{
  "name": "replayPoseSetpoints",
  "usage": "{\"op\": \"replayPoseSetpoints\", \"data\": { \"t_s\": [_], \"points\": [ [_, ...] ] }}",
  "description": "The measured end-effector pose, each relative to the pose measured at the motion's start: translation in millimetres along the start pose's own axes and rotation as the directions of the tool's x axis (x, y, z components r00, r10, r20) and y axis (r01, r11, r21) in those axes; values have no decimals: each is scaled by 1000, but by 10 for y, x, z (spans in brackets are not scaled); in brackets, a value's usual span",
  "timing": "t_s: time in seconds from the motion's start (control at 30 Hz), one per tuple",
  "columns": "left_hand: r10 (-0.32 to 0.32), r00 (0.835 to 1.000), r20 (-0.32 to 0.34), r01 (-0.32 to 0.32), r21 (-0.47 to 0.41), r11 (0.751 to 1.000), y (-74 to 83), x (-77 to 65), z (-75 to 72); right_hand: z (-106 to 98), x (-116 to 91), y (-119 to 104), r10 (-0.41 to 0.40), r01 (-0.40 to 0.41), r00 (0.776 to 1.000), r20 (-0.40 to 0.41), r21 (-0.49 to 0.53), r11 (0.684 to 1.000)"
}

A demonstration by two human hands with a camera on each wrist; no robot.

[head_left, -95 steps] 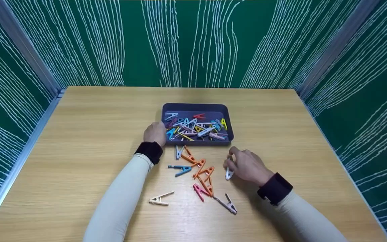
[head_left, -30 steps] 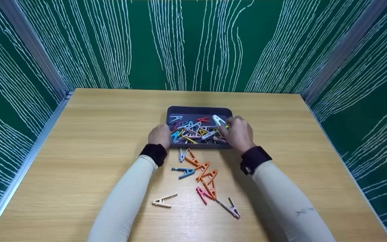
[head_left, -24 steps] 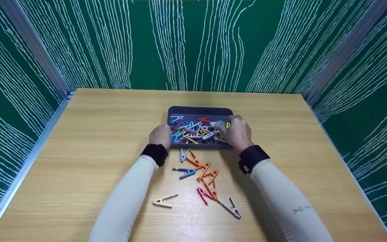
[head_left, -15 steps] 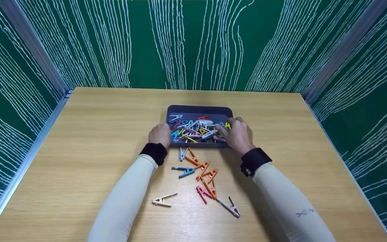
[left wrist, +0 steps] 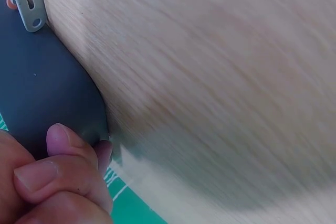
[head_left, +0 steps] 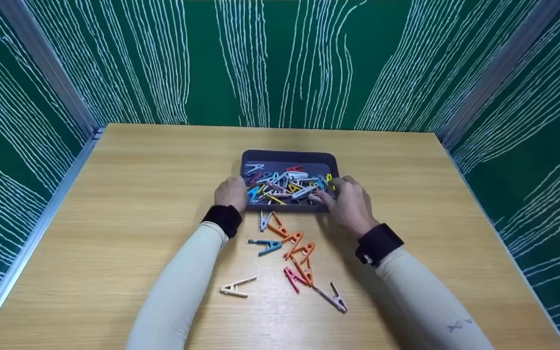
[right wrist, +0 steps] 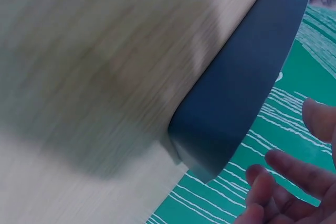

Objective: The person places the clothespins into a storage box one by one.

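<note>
A dark rectangular tray (head_left: 287, 155) holds a heap of clothespins in many colours. My left hand (head_left: 230, 193) grips the tray's left side; the left wrist view shows its curled fingers (left wrist: 65, 174) at the tray's corner. A white clothespin (head_left: 298, 175) lies on top of the heap. Over the tray's near right corner is my right hand (head_left: 351, 204), its fingers loosely bent. In the right wrist view, the thumb and fingers (right wrist: 302, 174) stand apart with nothing between them, away from the tray wall (right wrist: 236, 61).
Between the arms, several orange clothespins (head_left: 304, 250) lie in a chain on the wooden table (head_left: 114, 218). Near them lie a blue clothespin (head_left: 268, 246), a pink one (head_left: 291, 279), a grey one (head_left: 331, 300) and a cream one (head_left: 235, 288). Green panels (head_left: 280, 63) surround the table.
My right hand carried a white clothespin from the table to the tray and let it drop onto the heap. It has since drawn back slightly. The left hand stays on the tray.
</note>
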State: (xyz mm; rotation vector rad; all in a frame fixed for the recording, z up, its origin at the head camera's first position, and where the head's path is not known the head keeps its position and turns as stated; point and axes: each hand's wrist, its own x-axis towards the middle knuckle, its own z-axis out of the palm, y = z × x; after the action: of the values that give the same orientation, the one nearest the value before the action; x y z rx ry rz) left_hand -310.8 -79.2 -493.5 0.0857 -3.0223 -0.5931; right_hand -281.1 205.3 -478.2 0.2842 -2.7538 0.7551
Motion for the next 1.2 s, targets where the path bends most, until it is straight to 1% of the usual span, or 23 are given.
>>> {"op": "replayPoseSetpoints", "data": {
  "t_s": [0.17,0.27,0.33,0.37,0.4,0.43,0.47,0.5,0.53,0.57,0.63,0.67,0.73,0.77,0.8,0.83,0.87,0.9,0.93,1.0,1.1,1.2],
  "points": [
    [2,1000,9,-2,1,1000,-4,2,4,-60,-186,11,-65,64,998,26,45,997],
    [4,1000,10,-4,-3,1000,-2,-4,-9,-115,-302,-3,-102,98,992,72,62,993],
    [7,1000,14,-7,-5,1000,0,-8,-16,-157,-382,-8,-142,133,982,125,71,989],
    [8,1000,16,-7,-6,1000,1,-11,-18,-178,-421,-9,-173,162,972,158,78,984],
    [6,1000,21,-6,-7,1000,2,-11,-18,-198,-459,-7,-214,199,957,194,95,975],
    [8,1000,22,-7,-7,1000,2,-11,-18,-217,-495,-3,-271,249,935,229,120,961],
    [7,1000,24,-7,-5,1000,2,-10,-18,-233,-530,5,-334,302,904,266,156,941],
    [7,1000,25,-7,-1,1000,2,-8,-15,-248,-564,13,-400,354,865,303,198,914],
    [7,1000,24,-7,1,1000,1,-8,-14,-260,-596,19,-464,398,819,337,250,883],
    [6,1000,24,-6,2,1000,0,-8,-11,-271,-630,23,-518,425,770,372,306,852],
    [6,1000,25,-6,7,1000,-2,-7,-9,-283,-697,35,-610,458,669,425,411,789],
    [6,1000,25,-6,7,1000,-2,-8,-8,-284,-731,40,-639,456,624,450,454,765],
    [9,1000,26,-9,7,1000,-1,-11,-10,-283,-798,43,-682,447,541,492,518,729],
    [9,1000,26,-9,6,1000,1,-13,-12,-279,-829,47,-696,445,507,508,537,716],
    [11,1000,26,-12,6,1000,4,-14,-15,-275,-857,50,-710,452,478,517,548,704],
    [13,1000,24,-13,5,1000,5,-16,-18,-269,-883,53,-721,464,454,524,551,693],
    [13,1000,21,-13,4,1000,7,-18,-20,-264,-904,56,-723,473,441,532,547,690],
    [13,1000,19,-13,3,1000,7,-19,-21,-262,-921,62,-723,484,434,538,537,691],
    [13,1000,15,-13,3,1000,8,-22,-23,-260,-933,70,-719,498,434,542,521,693],
    [14,1000,8,-14,2,1000,7,-24,-25,-266,-946,88,-700,515,449,555,480,710],
    [10,1000,12,-10,-1,1000,7,-21,-23,-288,-946,125,-652,512,483,584,416,752],
    [8,1000,17,-8,-5,1000,13,-30,-28,-299,-940,166,-624,517,516,587,368,773]
  ]
}}
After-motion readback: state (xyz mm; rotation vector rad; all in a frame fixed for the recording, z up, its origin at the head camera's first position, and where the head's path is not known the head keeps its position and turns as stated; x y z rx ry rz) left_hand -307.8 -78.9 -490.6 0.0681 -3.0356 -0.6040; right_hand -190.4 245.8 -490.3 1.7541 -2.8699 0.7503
